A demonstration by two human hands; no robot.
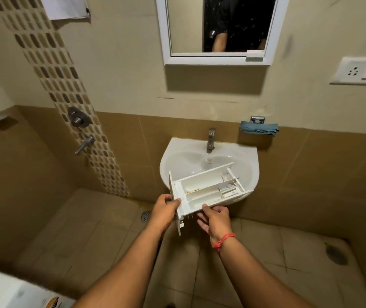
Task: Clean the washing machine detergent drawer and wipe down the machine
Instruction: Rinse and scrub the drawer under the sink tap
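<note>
Left hand point(166, 207): fingers curled over front panel end of detergent drawer point(206, 190), thumb on top, pinching panel edge. Drawer hangs just beyond fingertips, over near rim of sink point(177, 150), far end above basin, tap point(210, 140) beyond. Orange residue in compartment nearest left fingers. Right hand point(214, 218): fingers spread loosely under drawer's near side wall, thumb on wall top. Looks light, rigid plastic, thin dividers (probably brittle, slick once wet). Best hold: front panel and side walls, not dividers. Blue cloth point(259, 128) on wall holder, well right.
</note>
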